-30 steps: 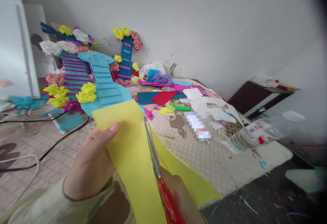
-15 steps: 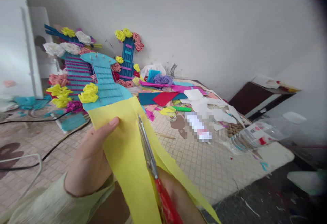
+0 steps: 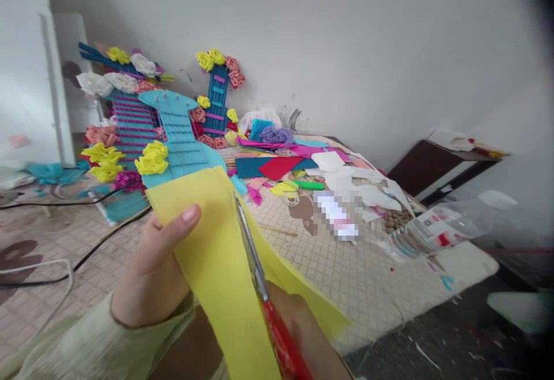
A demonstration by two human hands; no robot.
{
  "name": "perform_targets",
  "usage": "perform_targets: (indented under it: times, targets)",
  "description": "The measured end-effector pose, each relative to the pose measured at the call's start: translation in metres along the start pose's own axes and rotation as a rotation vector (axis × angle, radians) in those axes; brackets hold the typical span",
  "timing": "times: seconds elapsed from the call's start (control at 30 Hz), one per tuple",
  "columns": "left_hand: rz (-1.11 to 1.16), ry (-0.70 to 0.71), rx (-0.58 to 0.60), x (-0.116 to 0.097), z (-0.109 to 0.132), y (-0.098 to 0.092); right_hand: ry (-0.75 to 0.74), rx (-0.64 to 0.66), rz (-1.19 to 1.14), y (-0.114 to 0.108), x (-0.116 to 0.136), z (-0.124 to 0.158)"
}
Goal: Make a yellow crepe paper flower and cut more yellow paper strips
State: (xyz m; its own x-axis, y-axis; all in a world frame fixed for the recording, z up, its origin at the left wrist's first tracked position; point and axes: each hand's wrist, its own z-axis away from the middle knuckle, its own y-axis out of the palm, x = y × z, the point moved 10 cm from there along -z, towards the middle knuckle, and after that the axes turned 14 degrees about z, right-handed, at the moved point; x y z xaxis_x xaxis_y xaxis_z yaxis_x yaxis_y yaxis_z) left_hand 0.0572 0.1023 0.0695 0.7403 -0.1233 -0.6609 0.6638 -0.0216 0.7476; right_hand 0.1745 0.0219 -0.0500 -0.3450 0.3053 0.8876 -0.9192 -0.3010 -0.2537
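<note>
A long sheet of yellow paper hangs in front of me, gripped near its upper left by my left hand, thumb on top and fingers behind. My right hand is closed round the red handles of a pair of scissors. The metal blades look nearly closed and lie along the sheet's right side, tips close to its top edge. A separated yellow strip droops to the right, behind the blades and over my right hand. Part of my right hand is hidden by the handles.
Blue guitar-like paper models with yellow paper flowers stand at the back left. Coloured paper scraps, a green marker and a large clear bottle lie on the table. Cables cross the left side.
The cut strip on the right has dropped away from the sheet, and its lower end has swung up and left. The scissors and both hands have barely moved.
</note>
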Motion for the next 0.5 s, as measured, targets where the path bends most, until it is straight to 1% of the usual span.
perform_targets:
  times: [0.1, 0.23, 0.37, 0.5]
  targets:
    - [0.021, 0.023, -0.018, -0.003, -0.001, -0.002, 0.036, -0.003, 0.003, -0.008, 0.010, 0.014]
    - [0.066, 0.042, -0.025, -0.005, -0.003, 0.001, 0.010, 0.035, 0.043, -0.012, 0.027, 0.026]
    - [0.051, 0.023, -0.048, -0.003, -0.002, 0.002, -0.019, 0.097, 0.086, -0.006, 0.033, 0.024]
    - [0.046, -0.027, -0.023, 0.003, -0.002, 0.005, -0.023, 0.125, 0.122, -0.001, 0.033, 0.020]
